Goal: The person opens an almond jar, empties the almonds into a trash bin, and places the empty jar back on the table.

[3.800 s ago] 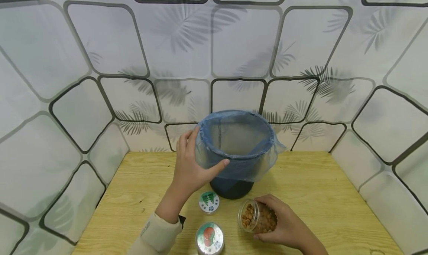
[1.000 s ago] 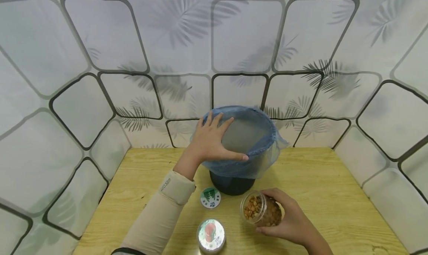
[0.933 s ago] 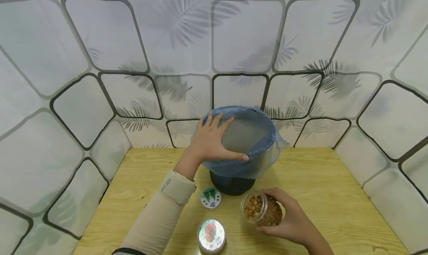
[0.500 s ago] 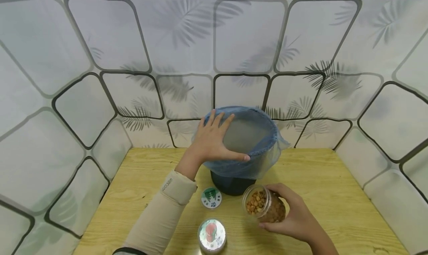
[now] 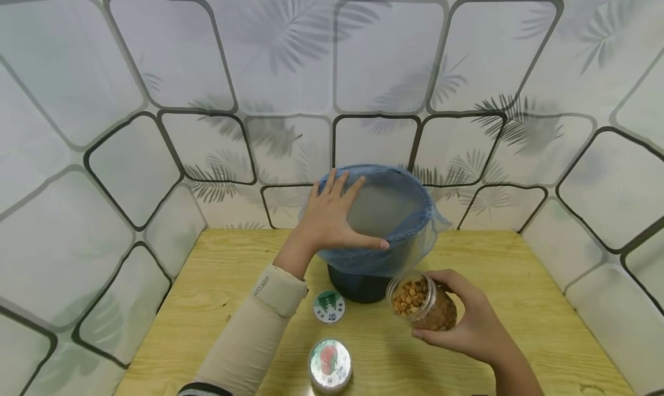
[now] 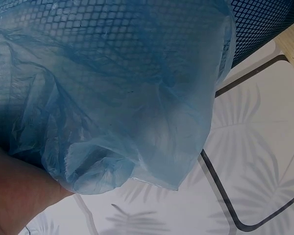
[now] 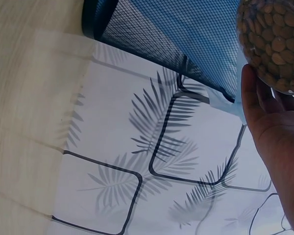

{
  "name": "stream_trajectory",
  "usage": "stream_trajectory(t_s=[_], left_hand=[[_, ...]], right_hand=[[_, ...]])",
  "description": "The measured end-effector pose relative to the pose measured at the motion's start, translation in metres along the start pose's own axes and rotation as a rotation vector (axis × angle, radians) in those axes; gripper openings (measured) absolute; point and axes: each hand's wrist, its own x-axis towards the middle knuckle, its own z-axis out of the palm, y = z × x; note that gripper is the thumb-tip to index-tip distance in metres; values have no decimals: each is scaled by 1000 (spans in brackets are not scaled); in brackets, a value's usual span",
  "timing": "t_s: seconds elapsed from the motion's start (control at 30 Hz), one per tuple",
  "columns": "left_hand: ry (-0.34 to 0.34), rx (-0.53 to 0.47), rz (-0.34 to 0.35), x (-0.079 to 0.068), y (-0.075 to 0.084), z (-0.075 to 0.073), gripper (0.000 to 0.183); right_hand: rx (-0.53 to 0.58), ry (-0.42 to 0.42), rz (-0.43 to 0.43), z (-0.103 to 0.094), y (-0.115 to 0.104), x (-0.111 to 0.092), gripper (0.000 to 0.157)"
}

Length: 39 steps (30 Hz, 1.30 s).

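Observation:
A dark mesh trash bin [image 5: 360,287] stands on the table, lined with a blue plastic bag [image 5: 415,252] folded over its rim. My left hand [image 5: 327,220] lies across the bin's left rim, fingers spread and fairly straight, thumb along the front edge. In the left wrist view, part of that hand [image 6: 22,196] shows beside the crumpled bag [image 6: 137,107]. My right hand [image 5: 474,321] grips a clear jar of brown nuts [image 5: 441,312], tilted with its uncovered mouth leftward, just right of the bin's base. The right wrist view shows nuts through the jar [image 7: 277,36].
A round lid with a green picture [image 5: 329,307] lies in front of the bin. Nearer to me stands a capped jar with a red picture on its lid [image 5: 329,366]. Patterned walls [image 5: 290,148] border the wooden table [image 5: 233,281] at back and sides.
My left hand has shifted from the bin's left side to over its rim, then stays there. My right hand has raised the tilted jar and carried it slightly rightward and away from me.

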Motion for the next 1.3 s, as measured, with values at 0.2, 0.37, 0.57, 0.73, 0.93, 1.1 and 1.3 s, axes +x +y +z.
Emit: stream_trajectory(t_s=[0.2,0.37,0.57,0.73,0.93,1.1,1.3], left_hand=[[-4,-6,-6,-1,0,0,134],[3,-9,-2,0,1,0,135],[-9,3,-7,-1,0,0,135],[0,0,-8,-1,0,1,135],[7,-11,-5,-2,1,0,135],[6,-10,-2,-1,1,0,134],[10,-21,-3,-1,0,0,134]], right_hand=[[-4,30,-7,-11,1,4,94],[-21,90,5,-21,-1,11,96],[-39,166,8,-30,-3,17,97],[-43,220,22,-37,-4,22,97],[-51,256,19,-47,-3,32,97],[-50,258,1,-55,-1,44,97],[-58,267,27,-64,-4,54,92]])
